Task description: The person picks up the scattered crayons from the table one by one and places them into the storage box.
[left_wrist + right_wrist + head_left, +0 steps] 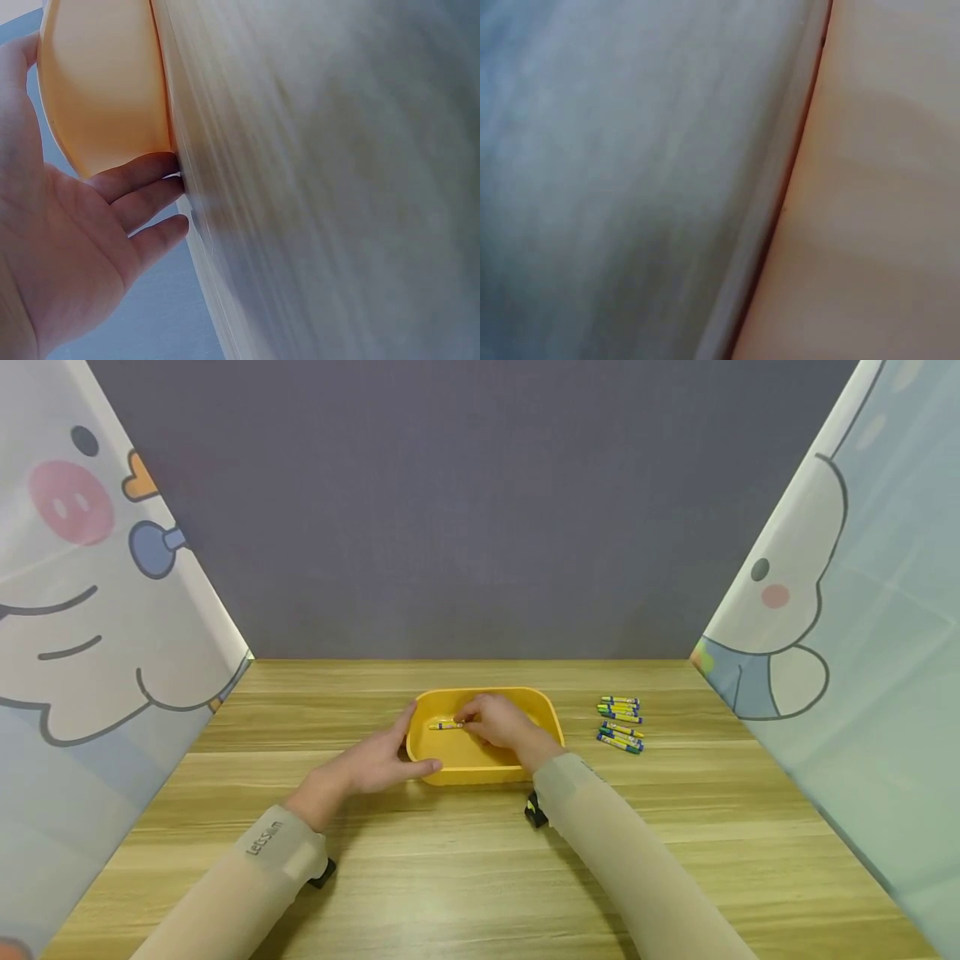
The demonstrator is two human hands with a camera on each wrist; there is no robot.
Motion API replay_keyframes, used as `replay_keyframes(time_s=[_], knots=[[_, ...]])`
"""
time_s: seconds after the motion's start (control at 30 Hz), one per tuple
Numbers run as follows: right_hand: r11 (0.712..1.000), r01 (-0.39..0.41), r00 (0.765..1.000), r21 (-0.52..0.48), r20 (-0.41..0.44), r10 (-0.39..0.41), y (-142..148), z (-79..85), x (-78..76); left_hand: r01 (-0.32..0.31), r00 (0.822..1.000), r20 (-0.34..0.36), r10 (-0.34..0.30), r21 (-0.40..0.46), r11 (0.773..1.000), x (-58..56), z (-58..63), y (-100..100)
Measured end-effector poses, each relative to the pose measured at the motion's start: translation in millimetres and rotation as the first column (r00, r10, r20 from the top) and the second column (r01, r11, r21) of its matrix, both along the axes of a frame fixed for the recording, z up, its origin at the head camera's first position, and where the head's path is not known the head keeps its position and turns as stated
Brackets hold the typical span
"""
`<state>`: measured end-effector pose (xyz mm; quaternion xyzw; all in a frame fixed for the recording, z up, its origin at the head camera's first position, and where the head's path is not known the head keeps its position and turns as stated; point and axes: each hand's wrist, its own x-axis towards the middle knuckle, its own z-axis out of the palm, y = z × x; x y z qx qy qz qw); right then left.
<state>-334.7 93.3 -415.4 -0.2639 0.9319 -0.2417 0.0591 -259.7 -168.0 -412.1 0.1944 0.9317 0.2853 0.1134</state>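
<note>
A yellow plastic basket (480,775) stands on the table. My left hand (378,762) rests against its left end, thumb at the near rim and the other fingers spread along the outer wall. In the left wrist view, that hand's (82,217) fingers reach down the wall fairly straight. My right hand (501,721) is inside the basket with bent fingers, pinching the right end of a yellow crayon (444,727) with a blue band, low over the basket floor. The right wrist view shows only the basket's outer wall (870,187) and blurred table.
Several more yellow-wrapped crayons (621,737) lie in two small groups on the wooden table (450,868), right of the basket. A grey panel (465,510) rises behind the table. Printed cartoon sheets (97,635) flank it on both sides.
</note>
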Motion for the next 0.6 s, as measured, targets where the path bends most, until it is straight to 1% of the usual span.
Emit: replay_keyframes(time_s=[0.33,0.6], knots=[[1.0,0.002,1.0,0.009,-0.004,-0.002,0.4,-0.8,-0.5,-0.006,1.0,0.004,0.006,-0.007,1.0,0.6,-0.2,-0.2],[1.0,-0.006,1.0,0.018,-0.018,0.006,0.5,-0.2,-1.2,-0.012,1.0,-0.003,0.012,-0.01,1.0,2.5,2.5,1.5]])
